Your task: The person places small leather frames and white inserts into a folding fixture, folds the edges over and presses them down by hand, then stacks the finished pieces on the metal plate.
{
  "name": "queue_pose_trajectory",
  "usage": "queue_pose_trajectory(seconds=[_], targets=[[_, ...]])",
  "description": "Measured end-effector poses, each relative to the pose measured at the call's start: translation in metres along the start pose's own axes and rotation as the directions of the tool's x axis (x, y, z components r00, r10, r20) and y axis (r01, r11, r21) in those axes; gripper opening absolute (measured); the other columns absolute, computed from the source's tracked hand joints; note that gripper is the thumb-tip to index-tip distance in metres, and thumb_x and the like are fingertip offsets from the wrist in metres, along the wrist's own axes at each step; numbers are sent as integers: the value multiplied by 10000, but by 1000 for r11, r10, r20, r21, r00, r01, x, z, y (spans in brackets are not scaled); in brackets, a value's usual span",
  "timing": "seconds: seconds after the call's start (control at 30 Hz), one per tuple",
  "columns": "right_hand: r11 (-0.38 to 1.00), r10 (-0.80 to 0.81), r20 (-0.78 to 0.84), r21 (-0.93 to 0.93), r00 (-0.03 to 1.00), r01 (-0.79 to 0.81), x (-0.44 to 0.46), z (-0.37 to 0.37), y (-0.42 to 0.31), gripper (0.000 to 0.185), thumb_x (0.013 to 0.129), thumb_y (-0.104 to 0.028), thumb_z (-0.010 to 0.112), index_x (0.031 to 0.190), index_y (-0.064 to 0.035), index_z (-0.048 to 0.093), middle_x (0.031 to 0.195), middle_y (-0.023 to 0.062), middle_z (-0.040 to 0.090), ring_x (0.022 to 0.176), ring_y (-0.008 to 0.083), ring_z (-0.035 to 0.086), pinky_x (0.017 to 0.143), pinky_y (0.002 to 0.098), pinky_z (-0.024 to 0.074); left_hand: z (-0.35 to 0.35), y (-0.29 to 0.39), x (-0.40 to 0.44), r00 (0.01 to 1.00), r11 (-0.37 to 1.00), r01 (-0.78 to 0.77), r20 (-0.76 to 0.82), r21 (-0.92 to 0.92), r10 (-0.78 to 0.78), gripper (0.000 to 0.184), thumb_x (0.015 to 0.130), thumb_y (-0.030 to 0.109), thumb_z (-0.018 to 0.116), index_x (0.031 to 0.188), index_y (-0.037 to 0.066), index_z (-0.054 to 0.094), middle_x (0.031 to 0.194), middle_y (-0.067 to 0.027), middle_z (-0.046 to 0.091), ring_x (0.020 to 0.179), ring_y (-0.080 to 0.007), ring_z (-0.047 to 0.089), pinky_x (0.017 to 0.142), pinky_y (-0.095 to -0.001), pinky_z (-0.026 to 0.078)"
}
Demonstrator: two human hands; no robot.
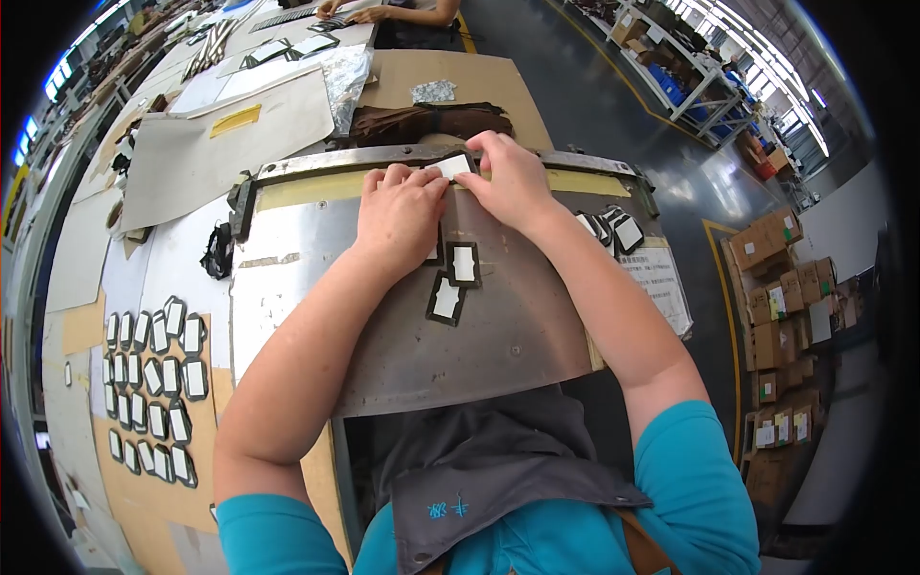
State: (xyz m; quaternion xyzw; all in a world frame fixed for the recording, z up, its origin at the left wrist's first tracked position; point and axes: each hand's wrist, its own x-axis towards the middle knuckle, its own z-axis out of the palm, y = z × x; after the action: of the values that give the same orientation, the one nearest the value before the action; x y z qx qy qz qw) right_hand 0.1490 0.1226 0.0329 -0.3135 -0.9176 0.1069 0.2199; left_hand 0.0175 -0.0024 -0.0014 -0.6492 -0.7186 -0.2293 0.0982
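Note:
A small white panel with a dark edge [454,167] lies at the far edge of a curved metal plate [508,335], beneath a metal bar. My right hand [513,187] pinches the panel's right side between thumb and fingers. My left hand [395,216] is closed, its bent fingertips pressed together on the panel's left edge. Nearer to me on the plate lie two black-bordered white pieces, one [464,264] slightly behind the other [446,298]. Part of a further piece [433,251] shows beside my left wrist, mostly hidden by the hand.
Rows of similar black-and-white pieces [153,383] cover the left table. More pieces [613,230] are stacked at the plate's right. Dark brown sheets [431,123] lie behind the metal bar. Another person's hands [350,13] work at the far table. Cardboard boxes [781,335] stand at right.

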Motion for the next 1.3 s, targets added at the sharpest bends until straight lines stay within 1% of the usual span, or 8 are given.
queue_pose_trajectory(seconds=[0.03, 0.07, 0.13, 0.17, 0.6, 0.67, 0.8, 1.3], targets=[[981, -196, -86, -7, 977, 196, -7, 8, 6, 336, 831, -180, 705, 1114, -20, 620, 1058, 104, 653, 1064, 266, 609, 906, 432, 479, -2, 1, -1, 1000, 1000, 8, 15, 13, -8, 302, 906, 195, 592, 1198, 153, 657, 1256, 13, 629, 1192, -219, 513, 1049, -415, 318], [982, -188, -83, -2, 979, 189, -13, 16, 11, 336, 831, -180, 705, 1114, -20, 620, 1058, 104, 653, 1064, 266, 609, 906, 432, 479, -2, 2, -1, 1000, 1000, 6, 23, 11, -6, 302, 906, 195, 592, 1198, 153, 657, 1256, 13, 629, 1192, -219, 513, 1049, -415, 318], [900, -437, -54, -39, 898, 435, -23, 23, 15, 323, 889, -156, 639, 1189, -37, 623, 1208, 112, 636, 1165, 273, 566, 1034, 437, 400, -4, 3, 2, 998, 999, 33, 49, 1, -33, 299, 915, 191, 577, 1200, 143, 655, 1274, 19, 626, 1190, -223, 518, 1050, -423, 315], [933, -360, 11, 23, 933, 360, -27, 25, 16, 354, 926, -158, 587, 1263, -50, 600, 1299, 112, 602, 1224, 266, 538, 1107, 438, 329, -2, 2, 1, 999, 1000, 24, 39, -18, -23, 289, 922, 191, 568, 1192, 139, 657, 1288, -2, 620, 1195, -231, 520, 1057, -427, 311], [948, -315, 76, -24, 946, 318, -33, 25, 12, 408, 958, -246, 554, 1313, -45, 559, 1390, 99, 536, 1299, 244, 481, 1146, 447, 286, -2, 7, -2, 999, 996, 47, 24, 73, -49, 294, 913, 212, 588, 1192, 151, 661, 1289, -28, 603, 1229, -246, 507, 1077, -432, 313], [941, -339, -22, -8, 940, 339, -35, 31, 15, 385, 952, -240, 562, 1286, -49, 581, 1348, 96, 568, 1267, 242, 505, 1139, 451, 293, -2, 6, -2, 998, 996, 63, 28, 69, -65, 297, 904, 214, 600, 1188, 155, 664, 1282, -45, 595, 1214, -254, 510, 1070, -431, 318], [939, -341, 81, -8, 937, 343, -33, 12, 9, 354, 939, -230, 574, 1242, -51, 613, 1291, 91, 605, 1227, 240, 529, 1130, 452, 302, -4, 8, -4, 998, 995, 70, 3, 77, -70, 305, 896, 209, 609, 1191, 158, 663, 1259, -72, 582, 1193, -263, 512, 1057, -428, 327], [928, -366, 17, 76, 930, 364, -27, 14, 15, 282, 867, -189, 639, 1120, -69, 675, 1203, 58, 646, 1159, 229, 568, 1089, 439, 353, -3, 6, -2, 998, 997, 56, 4, 54, -56, 301, 882, 194, 623, 1178, 176, 675, 1110, -86, 562, 1071, -279, 520, 974, -416, 378]])
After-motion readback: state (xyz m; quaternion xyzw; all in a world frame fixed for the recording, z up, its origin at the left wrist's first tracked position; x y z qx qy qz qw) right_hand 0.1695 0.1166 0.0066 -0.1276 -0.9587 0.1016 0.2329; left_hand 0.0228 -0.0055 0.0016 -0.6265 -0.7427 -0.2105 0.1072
